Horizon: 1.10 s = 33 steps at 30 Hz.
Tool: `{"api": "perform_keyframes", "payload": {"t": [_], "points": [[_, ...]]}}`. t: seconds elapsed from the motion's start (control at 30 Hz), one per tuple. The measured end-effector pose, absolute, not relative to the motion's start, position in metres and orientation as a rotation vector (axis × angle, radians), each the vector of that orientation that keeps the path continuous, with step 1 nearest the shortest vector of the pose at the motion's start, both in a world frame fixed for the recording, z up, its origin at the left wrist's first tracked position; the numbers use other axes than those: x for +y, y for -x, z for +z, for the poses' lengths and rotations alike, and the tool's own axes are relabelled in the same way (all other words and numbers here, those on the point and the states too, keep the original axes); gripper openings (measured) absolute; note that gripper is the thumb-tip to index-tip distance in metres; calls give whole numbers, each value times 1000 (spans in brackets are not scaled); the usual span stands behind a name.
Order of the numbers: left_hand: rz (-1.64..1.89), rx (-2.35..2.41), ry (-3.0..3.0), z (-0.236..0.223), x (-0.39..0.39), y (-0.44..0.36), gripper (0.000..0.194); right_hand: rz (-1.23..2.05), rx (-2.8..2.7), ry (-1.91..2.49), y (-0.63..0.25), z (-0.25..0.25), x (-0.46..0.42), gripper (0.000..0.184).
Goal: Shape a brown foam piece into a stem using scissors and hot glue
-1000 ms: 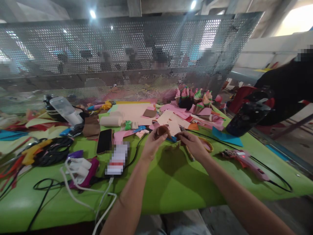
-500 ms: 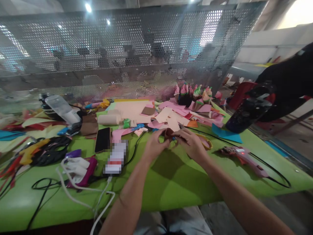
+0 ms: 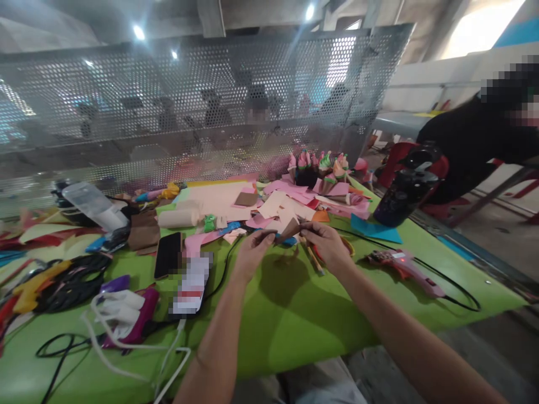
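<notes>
Between my two hands is a small brown sheet piece (image 3: pixel 289 229), flat and angled, above the green table. My left hand (image 3: pixel 255 252) pinches its left end with thumb and fingers. My right hand (image 3: pixel 326 241) grips the right end. Whether it is felt, foam or paper I cannot tell. Beneath and beside my right hand lie a thin stick-like tool (image 3: pixel 315 261) and a yellow-and-red looped thing (image 3: pixel 348 247), partly hidden by the hand. Right of that hand rests a pink glue gun (image 3: pixel 415 275) with a red light, its black cord trailing.
Several ice-cream-cone crafts (image 3: pixel 322 165) stand behind pink and cream sheets (image 3: pixel 219 199). A dark bottle (image 3: pixel 404 193) stands right. Left are two phones, including a black one (image 3: pixel 168 255), a magenta power strip (image 3: pixel 145 317), cables and black scissors (image 3: pixel 80 280). Someone in black sits at right.
The brown piece was bunched between close-set fingers and now spans between my hands, which have moved apart. The whole view has shifted slightly, with table things now further left.
</notes>
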<state>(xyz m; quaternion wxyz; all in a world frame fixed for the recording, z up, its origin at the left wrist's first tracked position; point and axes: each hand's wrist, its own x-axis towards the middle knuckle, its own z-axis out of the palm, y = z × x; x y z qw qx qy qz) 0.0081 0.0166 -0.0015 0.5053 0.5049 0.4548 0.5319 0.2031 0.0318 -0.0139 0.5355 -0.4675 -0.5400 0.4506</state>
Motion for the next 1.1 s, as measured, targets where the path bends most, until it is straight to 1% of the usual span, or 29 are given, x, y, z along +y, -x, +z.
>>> {"api": "perform_keyframes", "payload": {"t": [0.1, 0.23, 0.33, 0.43, 0.53, 0.73, 1.1], "points": [[1243, 1128, -1256, -1, 17, -7, 32, 987, -1360, 1097, -204, -12, 31, 23], [1165, 1102, -1273, 3, 15, -10, 32, 757, -1531, 1088, -202, -9, 26, 17], [1127, 1063, -1267, 5, 13, -13, 37, 682, -1608, 1081, -201, -8, 22, 16], [1059, 1031, -1300, 5, 12, -14, 43, 667, -1654, 1067, -200, -7, 20, 16], [1015, 1013, -1308, 3, 12, -14, 45, 659, -1681, 1058, -199, -7, 19, 15], [1031, 1017, -1223, -1, 13, -13, 45, 754, -1641, 1001, -198, -5, 18, 19], [1059, 1048, -1139, -1, 11, -13, 55, 807, -1648, 1006, -199, 0, 15, 17]]}}
